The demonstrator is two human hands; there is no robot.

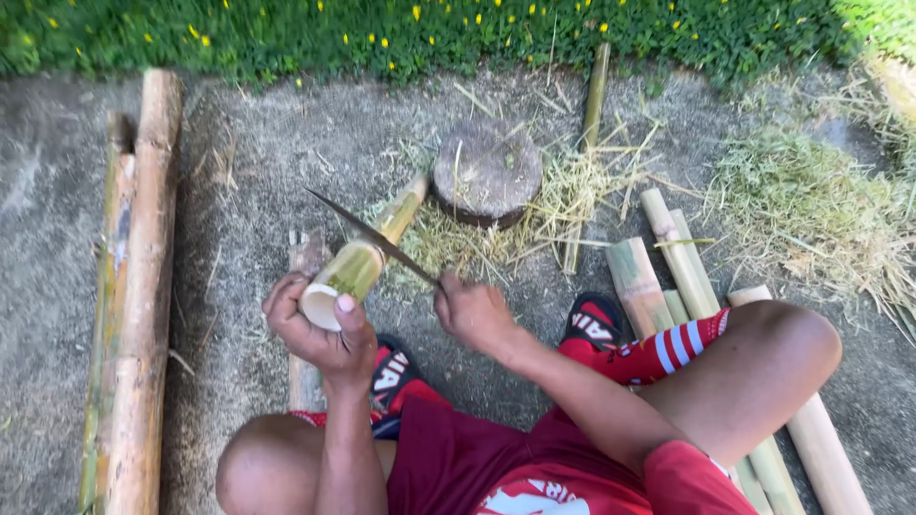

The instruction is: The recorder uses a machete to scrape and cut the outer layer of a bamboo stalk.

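1. Person sits cross-legged on the ground point(248, 153), looking down at both hands.
2. Left hand point(320, 329) is closed around the near end of a bamboo tube point(361, 262), thumb over the cut rim. The tube slants away from the body, its far end close to a round wood block point(487, 174) near the grass point(382, 33) edge of the ground.
3. Right hand point(472, 313) is closed on the handle of a long knife point(367, 234); the blade lies across the top of the tube.
4. Handling guess: the tube looks stiff, hollow and fairly light, with smooth green skin that could slip. Wrapping the near end, behind the blade, seems the safe spot.
5. Around: long poles point(143, 286) along the ground's left edge, cut bamboo pieces point(658, 267) on the right by the leg, dry shavings point(572, 191) scattered near the block.
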